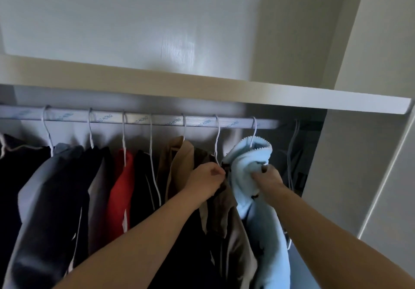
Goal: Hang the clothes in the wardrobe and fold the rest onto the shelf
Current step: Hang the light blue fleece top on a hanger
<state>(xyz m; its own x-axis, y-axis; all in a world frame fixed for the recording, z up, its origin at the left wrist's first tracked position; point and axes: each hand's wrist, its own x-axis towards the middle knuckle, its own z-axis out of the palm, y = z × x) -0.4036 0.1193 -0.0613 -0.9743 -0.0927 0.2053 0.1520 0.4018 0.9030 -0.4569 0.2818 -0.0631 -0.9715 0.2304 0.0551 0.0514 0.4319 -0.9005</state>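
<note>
1. Both forearms reach forward from the lower edge of the view into the wardrobe.
2. The left hand (205, 179) has its fingers curled and pinches the dark brown garment (224, 212) at its collar, at the foot of a white wire hanger (217, 140). Whether the wire is also in the pinch cannot be told.
3. The right hand (268, 179) is closed in a fist on a bunch of the light blue garment (244, 162), just below its neckline.
4. The light blue garment hangs from its own hanger hook (254, 131), the last loaded position at the right end of the rail (157, 120). It touches the dark brown garment to its left.
5. Further left on the rail, in order, hang a tan garment (179, 160), a black garment (143, 176), a red garment (120, 187), a grey garment (45, 187) and further dark items.
6. Bare hangers (292, 154) hang to the right of the light blue garment, near the side panel (336, 165).
7. The white shelf (202, 88) runs above the rail, with the back wall (134, 19) behind it.
</note>
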